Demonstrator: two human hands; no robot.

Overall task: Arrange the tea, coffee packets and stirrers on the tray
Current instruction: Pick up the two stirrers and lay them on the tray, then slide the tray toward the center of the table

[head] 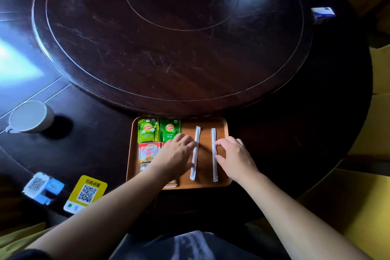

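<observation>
An orange-brown tray (221, 124) lies on the dark table in front of me. Two green Lipton tea packets (148, 130) (169, 129) sit side by side in its far-left corner. Below them lies a red and white Coffee mate packet (148, 152), with a second packet mostly hidden under my left hand (177, 154). Two white wrapped stirrers (195, 152) (214, 152) lie roughly parallel on the tray's right half. My left hand's fingertips touch the left stirrer. My right hand (234, 155) pinches the right stirrer between thumb and fingers.
A white cup (31, 117) stands at the left. A yellow QR card (87, 192) and a blue and white QR stand (42, 186) sit at the near left. A large wooden turntable (168, 38) fills the table beyond the tray. A small blue and white box (322, 13) lies far right.
</observation>
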